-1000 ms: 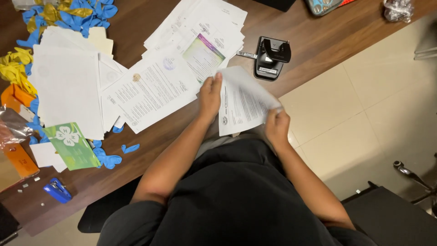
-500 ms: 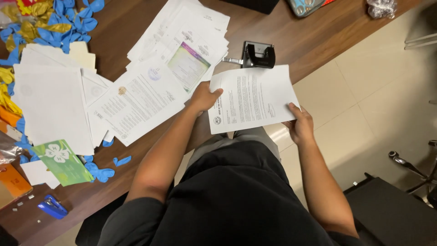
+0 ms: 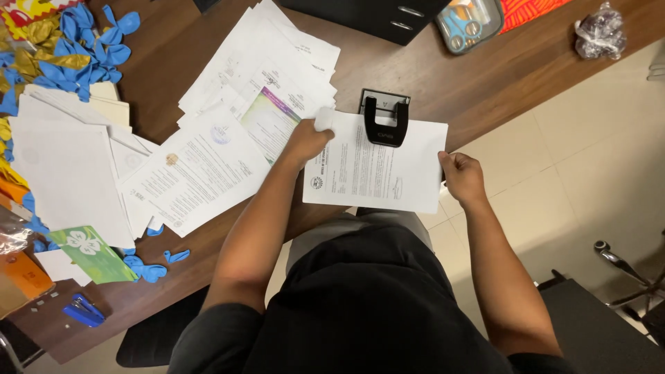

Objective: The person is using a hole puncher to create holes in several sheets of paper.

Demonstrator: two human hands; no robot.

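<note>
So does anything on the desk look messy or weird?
Yes. Blue balloons lie scattered, uninflated, across the desk's far left corner, with a few more strays near the front edge. The loose papers overlap at all angles instead of sitting in a neat stack.

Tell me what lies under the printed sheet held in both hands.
The printed sheet, its top edge in the black hole punch, covers the wooden desk's edge and some lap. Anything else beneath is hidden.

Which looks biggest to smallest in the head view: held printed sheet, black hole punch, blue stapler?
1. Printed sheet, held by left hand and right hand.
2. Black hole punch.
3. Blue stapler, clearly smallest.
</note>
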